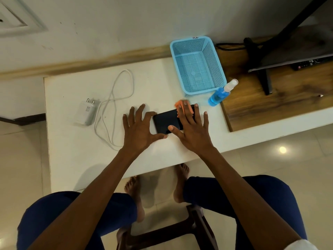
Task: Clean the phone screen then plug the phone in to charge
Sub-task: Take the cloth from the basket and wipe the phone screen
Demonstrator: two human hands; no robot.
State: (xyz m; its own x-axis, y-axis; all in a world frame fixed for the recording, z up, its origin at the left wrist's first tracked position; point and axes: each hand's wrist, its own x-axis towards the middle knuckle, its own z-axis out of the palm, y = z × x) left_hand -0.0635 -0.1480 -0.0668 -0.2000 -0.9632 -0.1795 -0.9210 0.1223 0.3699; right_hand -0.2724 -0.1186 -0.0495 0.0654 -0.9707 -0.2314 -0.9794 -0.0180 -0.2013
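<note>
A white table [72, 156] carries a black phone [165, 122] near its middle, with a white charger [86, 112] and looped cable [115, 98] to the left. At the far right stand a blue basket [198, 65] and a blue spray bottle [220, 93], with an orange cloth [181, 104] on the phone's right end.

A dark phone [166, 122] lies flat on the white table [75, 148]. The left hand [139, 126] steadies its left end, fingers spread, thumb at the near edge. The right hand [191, 128] lies flat on the phone's right half, pressing an orange cloth [181, 105] to the screen. To the left sit a white charger [86, 112] and its looped cable [115, 101]. Behind the phone stands a blue basket [215, 60], with a blue spray bottle [220, 93] just beside it.
</note>
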